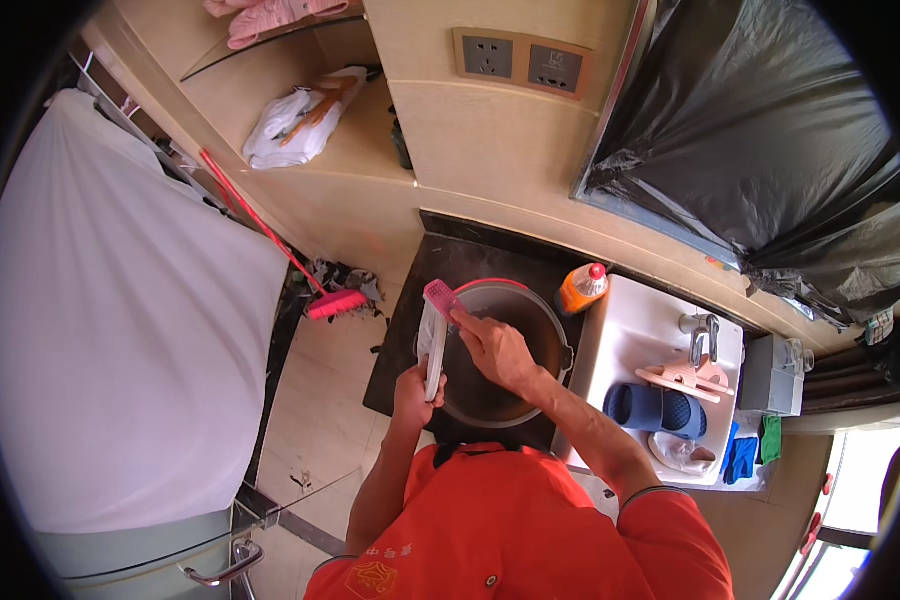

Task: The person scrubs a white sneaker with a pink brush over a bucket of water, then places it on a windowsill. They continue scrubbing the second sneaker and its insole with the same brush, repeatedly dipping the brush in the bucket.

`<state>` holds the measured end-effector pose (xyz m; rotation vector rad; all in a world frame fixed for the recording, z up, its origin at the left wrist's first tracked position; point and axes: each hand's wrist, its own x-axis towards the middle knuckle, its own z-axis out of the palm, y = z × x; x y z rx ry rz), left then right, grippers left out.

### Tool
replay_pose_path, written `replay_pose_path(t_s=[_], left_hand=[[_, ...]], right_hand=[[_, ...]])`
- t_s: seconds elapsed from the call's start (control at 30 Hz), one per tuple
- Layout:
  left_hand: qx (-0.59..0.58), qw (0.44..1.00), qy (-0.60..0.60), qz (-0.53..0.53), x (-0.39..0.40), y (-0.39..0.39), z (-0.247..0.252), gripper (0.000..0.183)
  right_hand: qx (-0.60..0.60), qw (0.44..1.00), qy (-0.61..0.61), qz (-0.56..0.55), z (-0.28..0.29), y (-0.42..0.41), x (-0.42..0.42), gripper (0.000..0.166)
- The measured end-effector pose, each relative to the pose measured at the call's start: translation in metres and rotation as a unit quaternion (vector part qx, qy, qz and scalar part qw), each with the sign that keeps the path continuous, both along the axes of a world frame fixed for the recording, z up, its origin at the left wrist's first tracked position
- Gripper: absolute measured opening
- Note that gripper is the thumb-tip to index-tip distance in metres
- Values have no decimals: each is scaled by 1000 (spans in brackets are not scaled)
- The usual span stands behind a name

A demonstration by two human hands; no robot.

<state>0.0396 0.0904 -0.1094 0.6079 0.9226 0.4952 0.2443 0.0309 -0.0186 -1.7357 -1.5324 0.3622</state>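
Observation:
My left hand [416,397] grips the lower end of a white slipper [435,352], seen nearly edge-on and tilted upright over the left side of a round metal tub [551,319]. In my right hand [499,352] is a pink scrubbing brush [442,296], which touches or lies very near the slipper's upper end. Brownish water [525,337] seems to stand in the tub, partly hidden by my right hand and forearm. The tub rests on a black stone counter [465,259].
To the right, a white washbasin [622,315] with a chrome tap [701,334] holds pink slippers [686,377], blue slippers [652,409] and a whitish shoe [682,454]. An orange liquid bottle [585,289] stands beside it. A pink broom [337,304] leans left, near floor debris and a glass door handle [229,566].

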Motion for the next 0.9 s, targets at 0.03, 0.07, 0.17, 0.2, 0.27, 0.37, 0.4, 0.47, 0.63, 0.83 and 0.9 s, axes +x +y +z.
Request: replay_pose_path(t_s=[0.03, 0.07, 0.17, 0.2, 0.27, 0.37, 0.4, 0.47, 0.63, 0.83, 0.9], left_hand=[[-14, 1000, -5, 3, 0, 1, 0, 43], [-28, 1000, -11, 8, -1, 0, 1, 41], [-15, 999, -36, -5, -2, 2, -2, 33], [22, 999, -44, -20, -8, 2, -9, 29], [-39, 995, -87, -2, -7, 4, -8, 23], [-230, 957, -167, 54, -3, 7, 6, 20], [-230, 954, -187, 40, -5, 9, 2, 20], [-209, 959, -190, 10, -10, 11, -7, 21], [-169, 972, -161, -29, 4, 10, 13, 22], [-157, 980, -118, -27, 7, 16, 36, 23], [-133, 982, -132, -30, -1, 20, 25, 23]], right_hand=[[3, 1000, 2, 7, 2, -12, -5, 40], [6, 1000, 3, 14, 7, -25, -11, 41], [3, 999, -8, 53, 7, -59, -27, 46], [-2, 997, -3, 74, 7, -69, -34, 45], [-7, 994, -5, 112, 9, -83, -43, 47], [-5, 989, -34, 144, 13, -90, -47, 54], [-4, 989, -51, 137, 13, -88, -44, 53], [-1, 991, -80, 104, -2, -76, -38, 48], [13, 1000, 6, -2, 6, -35, -10, 38], [63, 995, 76, 6, 7, -34, -18, 37], [39, 994, 94, 45, 21, -53, -28, 40]])
